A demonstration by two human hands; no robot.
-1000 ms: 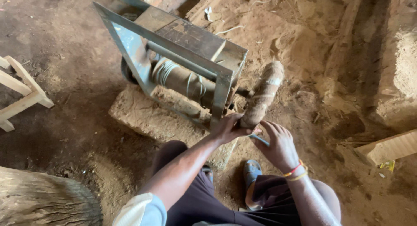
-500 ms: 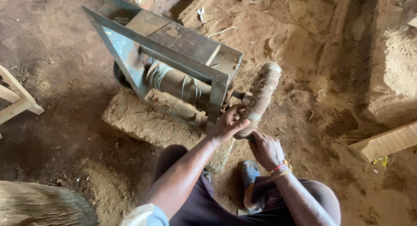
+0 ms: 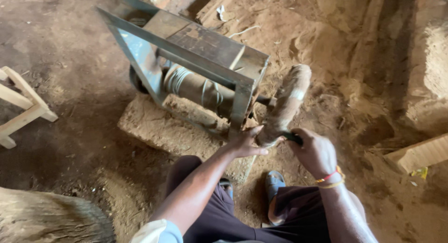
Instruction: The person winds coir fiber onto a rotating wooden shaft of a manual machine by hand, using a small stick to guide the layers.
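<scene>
Head view: the left hand (image 3: 245,144) rested open-fingered against a dusty wooden cylinder (image 3: 284,107) mounted beside a metal frame (image 3: 196,61). Its long axis ran away, far-right. The right hand (image 3: 316,152) gripped a dark tool (image 3: 291,138) at its near end.

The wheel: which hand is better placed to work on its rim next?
Probably the right hand: it grips a dark tool against the wheel. The left hand only rests beside the wheel, by the frame.

The frame (image 3: 186,51) is dull grey metal with worn spots. The wheel (image 3: 285,105) looks rough and dusty. The floor (image 3: 70,112) is soft, dry dirt.
</scene>
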